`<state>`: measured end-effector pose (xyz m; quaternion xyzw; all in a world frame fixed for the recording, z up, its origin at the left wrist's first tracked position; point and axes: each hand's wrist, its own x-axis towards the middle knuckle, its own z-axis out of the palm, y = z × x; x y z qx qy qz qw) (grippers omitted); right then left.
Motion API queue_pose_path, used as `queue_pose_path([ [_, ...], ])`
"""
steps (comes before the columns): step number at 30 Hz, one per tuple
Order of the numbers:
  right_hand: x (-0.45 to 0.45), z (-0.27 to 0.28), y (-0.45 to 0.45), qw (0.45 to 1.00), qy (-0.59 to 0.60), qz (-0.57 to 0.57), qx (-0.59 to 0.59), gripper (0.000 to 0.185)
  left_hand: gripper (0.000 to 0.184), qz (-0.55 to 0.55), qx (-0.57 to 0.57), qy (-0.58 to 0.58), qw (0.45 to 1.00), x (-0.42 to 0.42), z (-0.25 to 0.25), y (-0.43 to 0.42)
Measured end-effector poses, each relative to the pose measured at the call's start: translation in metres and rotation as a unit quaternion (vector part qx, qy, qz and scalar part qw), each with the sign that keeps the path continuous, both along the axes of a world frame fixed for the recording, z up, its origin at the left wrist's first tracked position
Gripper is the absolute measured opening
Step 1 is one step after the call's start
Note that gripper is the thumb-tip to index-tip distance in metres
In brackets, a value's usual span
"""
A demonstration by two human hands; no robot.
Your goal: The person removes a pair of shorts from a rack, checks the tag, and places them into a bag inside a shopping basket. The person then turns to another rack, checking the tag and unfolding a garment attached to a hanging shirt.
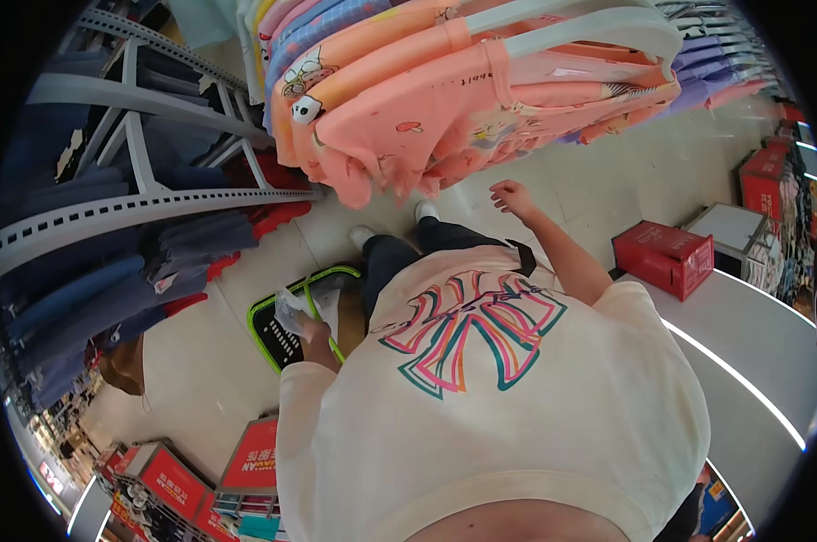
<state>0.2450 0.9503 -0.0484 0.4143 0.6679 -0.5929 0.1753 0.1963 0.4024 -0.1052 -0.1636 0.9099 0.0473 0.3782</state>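
Note:
At the left of my body, my left hand [316, 336] is closed on a crumpled clear plastic package [291, 310]. Beside and beneath it is a black shopping basket [262, 327] with a bright green rim and handle; a brown item and a pale item lie inside. My right hand [511, 196] is raised at the right, its fingers loosely curled with nothing visible in them. Just above it, without touching it, pink and orange children's shirts [408, 122] hang from pale hangers [589, 32].
A grey metal rack [83, 217] with dark blue clothes [92, 285] stands at the left. Red boxes sit at the right [663, 257] and lower left [253, 456]. Grey steps or platforms with light strips [742, 361] curve along the right. My shoes are on the tiled floor [210, 361].

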Motion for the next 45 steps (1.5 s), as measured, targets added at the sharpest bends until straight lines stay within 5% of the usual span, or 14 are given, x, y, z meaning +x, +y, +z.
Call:
queue_pose_path([
  [7,-0.022,0.016,-0.012,0.999,0.051,-0.01,-0.013,0.02,0.028,-0.013,-0.11,0.009,0.994,0.002,0.002,-0.028],
  [17,-0.059,0.027,-0.064,0.991,0.126,-0.021,-0.029,0.02,0.027,0.074,0.03,0.405,0.911,-0.056,0.047,-0.057],
  [20,-0.052,0.024,-0.08,0.99,0.133,-0.01,-0.035,0.02,0.031,0.081,0.057,0.4,0.911,-0.054,0.088,-0.044],
  [24,-0.044,0.03,-0.091,0.99,0.131,0.007,-0.047,0.021,0.036,0.031,0.079,0.318,0.944,-0.036,0.074,-0.075],
  [27,-0.033,0.033,-0.095,0.992,0.114,0.015,-0.042,0.022,0.037,0.044,-0.012,0.289,0.956,-0.023,0.068,-0.11],
  [30,-0.025,0.034,-0.099,0.993,0.109,0.029,-0.035,0.023,0.032,0.135,-0.047,0.374,0.916,-0.015,0.115,-0.114],
  [34,-0.014,0.033,-0.106,0.993,0.105,0.052,-0.027,0.023,0.039,0.101,-0.08,0.26,0.957,-0.023,0.147,-0.163],
  [35,-0.013,0.034,-0.106,0.992,0.104,0.061,-0.037,0.023,0.04,0.251,0.068,0.284,0.923,-0.028,0.152,-0.158],
  [37,-0.015,0.04,-0.112,0.99,0.099,0.079,-0.059,0.023,0.046,0.507,0.35,0.278,0.737,-0.042,0.179,-0.129],
  [40,-0.025,0.057,-0.117,0.987,0.118,0.099,-0.044,0.023,0.058,0.559,0.529,0.21,0.603,-0.051,0.16,-0.099],
  [45,-0.027,0.076,-0.104,0.98,0.157,0.123,-0.008,0.023,0.066,0.669,0.47,0.023,0.575,-0.019,0.211,0.007],
])
